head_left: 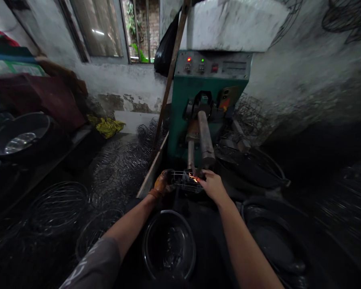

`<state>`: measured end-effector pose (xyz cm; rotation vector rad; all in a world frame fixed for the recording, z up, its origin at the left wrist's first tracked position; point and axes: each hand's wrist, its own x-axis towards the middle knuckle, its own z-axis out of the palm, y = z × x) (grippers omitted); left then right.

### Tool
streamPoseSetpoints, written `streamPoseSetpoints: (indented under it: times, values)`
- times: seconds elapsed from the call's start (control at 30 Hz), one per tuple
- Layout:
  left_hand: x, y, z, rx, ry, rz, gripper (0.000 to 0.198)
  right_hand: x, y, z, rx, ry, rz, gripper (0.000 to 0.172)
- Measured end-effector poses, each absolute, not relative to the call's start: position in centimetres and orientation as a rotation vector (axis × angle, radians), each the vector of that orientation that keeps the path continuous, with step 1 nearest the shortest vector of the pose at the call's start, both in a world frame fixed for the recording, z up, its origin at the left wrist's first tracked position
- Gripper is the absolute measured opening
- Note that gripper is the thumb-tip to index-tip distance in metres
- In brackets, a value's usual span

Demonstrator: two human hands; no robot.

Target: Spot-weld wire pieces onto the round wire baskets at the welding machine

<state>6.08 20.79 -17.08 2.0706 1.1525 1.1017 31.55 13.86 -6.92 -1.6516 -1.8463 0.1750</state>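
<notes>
A green spot welding machine (180, 96) stands ahead, its two metal arms reaching toward me. Between the arm ends is a small wire frame (182, 186), with orange sparks at the contact point. My left hand (161, 184), in an orange-brown glove, is closed on the frame's left end. On the right, my bare right hand (212, 185) is closed with its fingertips close beside the sparks; what they pinch is too small to make out. Below my hands sits a round dark basin (147, 257) with shiny metal pieces inside.
Piled wire pieces (120, 160) cover the floor at left, near round wire racks (58, 206). A large black tub (42, 120) stands farther left. Another basin (270, 237) is at right. A wooden board (153, 170) leans beside the machine.
</notes>
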Motion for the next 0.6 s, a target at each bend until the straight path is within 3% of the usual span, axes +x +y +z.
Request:
streamPoseSetpoints:
  times: [0.17,0.3,0.43,0.6]
  values:
    - [5.6,18.9,-12.7,2.416,1.095,1.068,0.084,35.5,11.0,-9.4,-1.75,-1.425,0.199,0.023]
    - [7.3,17.8,-9.3,2.667,1.047,0.964,0.087,36.7,10.9,-11.4,-1.721,-1.193,0.532,0.034]
    - [9.2,18.6,-9.8,2.617,1.126,0.86,0.07,36.4,11.5,-11.0,-1.683,-1.125,0.645,0.032]
    - [7.6,19.2,-12.1,2.425,1.121,0.854,0.058,35.3,10.5,-8.9,-1.686,-1.395,0.467,0.025]
